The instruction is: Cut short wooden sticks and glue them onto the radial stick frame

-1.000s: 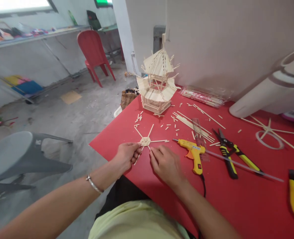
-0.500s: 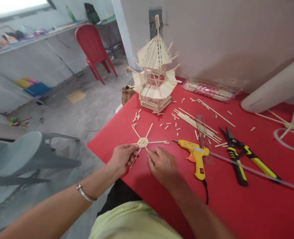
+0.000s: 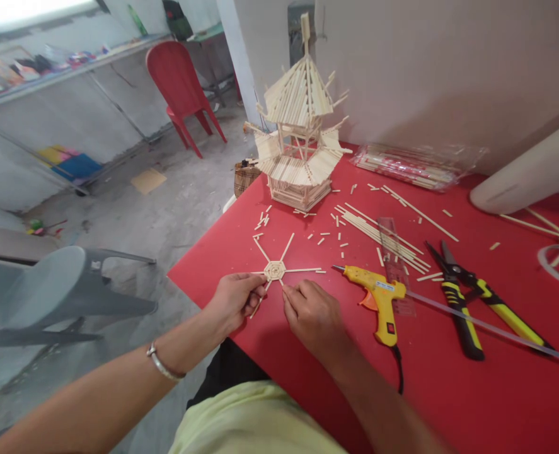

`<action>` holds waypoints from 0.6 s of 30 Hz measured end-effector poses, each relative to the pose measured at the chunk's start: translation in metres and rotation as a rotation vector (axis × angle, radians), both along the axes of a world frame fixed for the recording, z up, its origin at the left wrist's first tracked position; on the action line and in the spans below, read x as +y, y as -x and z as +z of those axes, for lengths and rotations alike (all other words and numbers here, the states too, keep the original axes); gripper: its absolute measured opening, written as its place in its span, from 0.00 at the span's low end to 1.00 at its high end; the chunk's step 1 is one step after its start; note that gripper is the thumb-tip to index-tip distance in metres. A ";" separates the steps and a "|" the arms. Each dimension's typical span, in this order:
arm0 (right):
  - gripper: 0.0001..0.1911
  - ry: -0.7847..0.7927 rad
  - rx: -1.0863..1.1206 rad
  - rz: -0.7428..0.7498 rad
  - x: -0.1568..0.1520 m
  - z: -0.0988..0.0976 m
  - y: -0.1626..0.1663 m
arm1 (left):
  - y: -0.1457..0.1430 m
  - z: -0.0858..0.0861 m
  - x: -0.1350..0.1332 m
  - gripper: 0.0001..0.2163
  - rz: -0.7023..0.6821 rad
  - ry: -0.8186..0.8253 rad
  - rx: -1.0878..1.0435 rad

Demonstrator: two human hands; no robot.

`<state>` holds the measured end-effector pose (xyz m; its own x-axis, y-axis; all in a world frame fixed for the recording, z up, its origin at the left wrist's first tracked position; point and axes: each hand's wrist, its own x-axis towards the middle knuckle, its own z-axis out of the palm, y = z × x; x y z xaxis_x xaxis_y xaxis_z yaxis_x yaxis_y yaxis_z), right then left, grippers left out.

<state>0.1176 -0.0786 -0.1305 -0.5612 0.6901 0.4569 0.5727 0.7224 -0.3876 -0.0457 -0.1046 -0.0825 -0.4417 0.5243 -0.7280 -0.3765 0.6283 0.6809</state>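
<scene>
"Handling this six-spoked stick frame (image 3: 274,271), what would you expect?"

"Very little weight, I'd judge. The hexagonal centre should be fairly stiff, but the thin spokes look liable to snap, or come loose at their joints, if levered sideways."

"Where is it?"

"Near the left edge of the red table (image 3: 496,410), at the near side. Whether it lies quite flat or tips up slightly, I can't tell."

"And the hold?"

"The left hand (image 3: 236,301) pinches it between thumb and forefinger at the left edge of the centre, its other fingers curled in. The right hand (image 3: 314,315) has thumb and forefinger together at the lower-right spoke, seemingly pinching its end, though the fingertips hide it."

"Would you grip there?"

"At the centre, yes: dry wood shouldn't slip much, and the rings ought to share the load. On a spoke I'd squeeze lightly."

"What surrounds it?"

"A yellow glue gun (image 3: 377,293) to the right, nozzle towards the frame; beyond that, loose sticks (image 3: 378,234) with a clear ruler (image 3: 406,307) overlapping them; farther right, cutters (image 3: 461,315), blades parted; at the back, a tiered stick tower (image 3: 298,170)."
</scene>
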 end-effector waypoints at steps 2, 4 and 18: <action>0.10 -0.003 0.001 0.001 0.000 0.000 0.000 | 0.000 -0.001 0.000 0.08 0.003 -0.012 -0.002; 0.10 -0.003 0.002 0.003 0.000 0.000 0.000 | 0.000 -0.001 0.000 0.08 0.005 -0.013 -0.001; 0.10 -0.010 -0.013 0.001 0.000 0.001 -0.001 | 0.002 -0.003 -0.002 0.06 0.030 -0.040 -0.028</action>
